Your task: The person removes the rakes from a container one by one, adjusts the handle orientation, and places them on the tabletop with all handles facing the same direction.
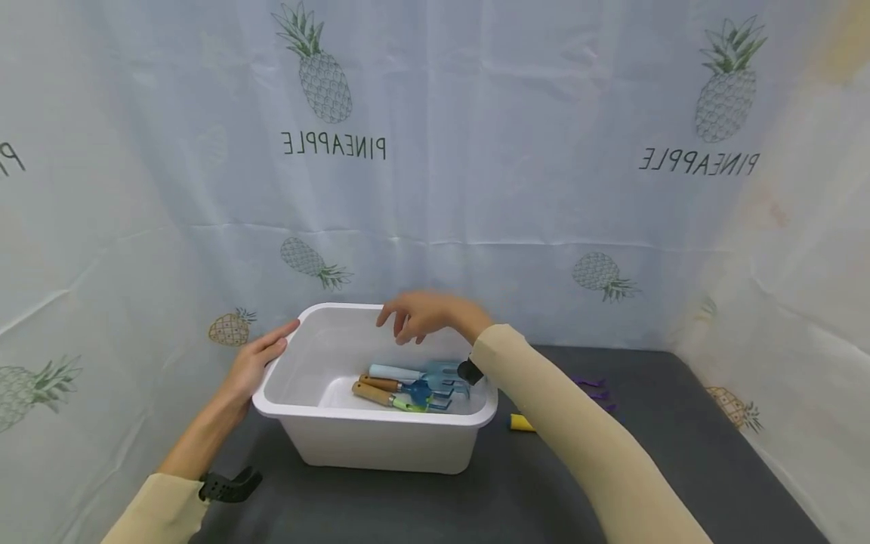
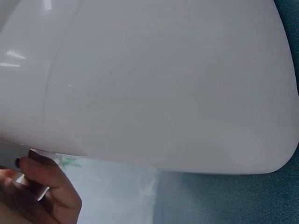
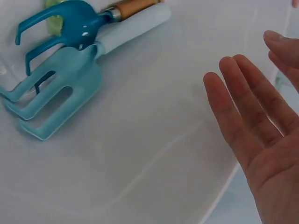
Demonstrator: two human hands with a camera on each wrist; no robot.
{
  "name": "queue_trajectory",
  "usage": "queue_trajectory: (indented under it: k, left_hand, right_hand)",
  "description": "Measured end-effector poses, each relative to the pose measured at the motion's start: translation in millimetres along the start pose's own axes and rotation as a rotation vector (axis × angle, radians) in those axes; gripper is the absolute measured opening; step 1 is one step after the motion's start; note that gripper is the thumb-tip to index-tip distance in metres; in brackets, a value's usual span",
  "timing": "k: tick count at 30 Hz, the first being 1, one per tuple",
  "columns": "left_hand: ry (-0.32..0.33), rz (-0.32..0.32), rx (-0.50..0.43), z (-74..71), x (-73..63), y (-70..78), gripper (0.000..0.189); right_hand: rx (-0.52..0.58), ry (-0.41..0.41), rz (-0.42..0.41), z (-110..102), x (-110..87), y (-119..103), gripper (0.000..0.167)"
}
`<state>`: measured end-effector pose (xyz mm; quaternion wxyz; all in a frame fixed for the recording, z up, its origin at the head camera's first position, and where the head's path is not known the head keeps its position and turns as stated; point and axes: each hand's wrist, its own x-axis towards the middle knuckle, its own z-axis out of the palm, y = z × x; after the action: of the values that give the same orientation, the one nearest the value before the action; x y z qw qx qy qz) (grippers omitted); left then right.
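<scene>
A white tub point(image 1: 381, 442) is set on the dark table point(image 1: 680, 446) with one long side at six o'clock, presumably so that its inside can be reached from above. Its rim is gripped by the left hand point(image 1: 255, 363) at about ten o'clock, with bent fingers seen at the edge in the left wrist view; the tub is probably steadied this way, as light plastic may slide when touched. The right hand point(image 1: 427, 311) is held over the tub's far side, at about one o'clock, apart from the tools; its fingers are loosely extended and nothing is grasped. Inside, between the centre and four o'clock, a light-blue fork point(image 3: 86, 70), a dark-blue fork point(image 3: 77, 23) with a wooden handle and a green tool point(image 1: 393, 400), also wooden-handled, are laid together and partly overlapped. Their handles are all turned toward nine or ten o'clock, an arrangement by which picking up is likely made easy. Outside the tub, at four o'clock, a yellow handle point(image 1: 522, 423) is partly hidden by the right sleeve point(image 1: 564, 423); purple prongs point(image 1: 598, 394) are seen beyond it at three o'clock, and whether both belong to one tool cannot be told.
</scene>
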<state>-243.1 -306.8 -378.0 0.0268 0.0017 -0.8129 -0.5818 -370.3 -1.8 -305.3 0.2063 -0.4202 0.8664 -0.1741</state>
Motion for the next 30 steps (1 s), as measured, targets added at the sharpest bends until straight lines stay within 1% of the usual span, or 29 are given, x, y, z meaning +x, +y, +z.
queue_trajectory:
  k: [3, 6, 8, 11, 15, 20, 27, 30]
  left_hand:
    - [-0.005, 0.005, 0.001, -0.1, 0.7, 2.1, 0.056]
    - [-0.006, 0.005, -0.004, -0.6, 0.2, 3.0, 0.056]
    - [-0.01, 0.005, -0.009, -0.8, -0.4, 2.8, 0.056]
    - [-0.013, 0.003, -0.017, -0.5, -1.2, 2.0, 0.056]
    - [-0.018, -0.002, -0.02, 0.4, -1.8, 1.6, 0.056]
    - [-0.01, -0.002, -0.003, 0.2, -1.9, 2.3, 0.056]
    - [-0.013, -0.005, -0.019, 0.7, -1.8, 1.5, 0.056]
    - [-0.016, -0.003, -0.01, 0.9, -1.0, 1.3, 0.056]
  right_hand:
    - [0.043, -0.054, 0.056, 7, 5.1, 4, 0.049]
    - [0.114, -0.108, 0.104, 15, 9.1, 8, 0.054]
    - [0.158, -0.127, 0.135, 20, 11.0, 10, 0.058]
    - [0.18, -0.134, 0.178, 28, 13.7, 11, 0.061]
    - [0.143, -0.133, 0.218, 35, 16.3, 13, 0.061]
    - [0.094, -0.106, 0.246, 40, 19.6, 15, 0.057]
    - [-0.031, -0.07, 0.198, 47, 24.6, 20, 0.051]
    - [-0.073, -0.05, 0.203, 51, 26.6, 21, 0.05]
